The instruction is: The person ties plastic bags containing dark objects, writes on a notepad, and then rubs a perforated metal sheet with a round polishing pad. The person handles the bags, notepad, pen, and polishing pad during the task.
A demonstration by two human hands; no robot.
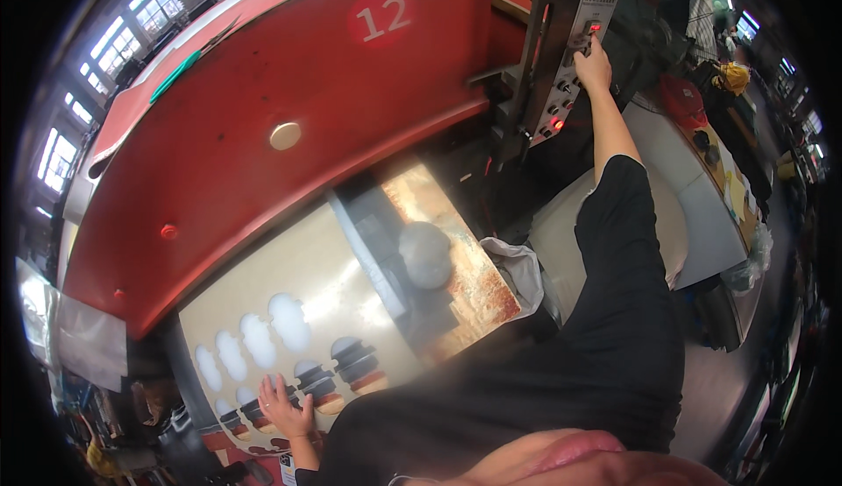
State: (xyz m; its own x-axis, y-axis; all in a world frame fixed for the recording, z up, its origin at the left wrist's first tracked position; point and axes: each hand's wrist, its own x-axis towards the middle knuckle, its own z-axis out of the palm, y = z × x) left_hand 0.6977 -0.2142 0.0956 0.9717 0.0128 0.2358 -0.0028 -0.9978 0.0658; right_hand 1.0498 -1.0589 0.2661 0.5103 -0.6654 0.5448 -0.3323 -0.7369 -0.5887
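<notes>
My left hand [287, 409] lies with spread fingers on a beige sheet [342, 262] with rows of shoe-sole-shaped cut-outs. It rests beside the nearer row of holes, where dark and reddish layers show through. White shows through the farther row. My right hand [594, 67] is stretched out to an upright control panel [561, 91] on a large red machine [228, 74]. Its index finger points up to the panel just below a small red-lit display [595, 27]. The thumb stands apart, and the remaining fingers are partly hidden. Neither hand visibly holds anything.
A rust-stained plate [487, 289] adjoins the sheet on the right, with a grey smudge blurring the view. The red machine body overhangs the sheet's far edge. A grey-topped table [702, 196] stands at right, holding a red item [682, 100]. Clear plastic [88, 337] hangs at left.
</notes>
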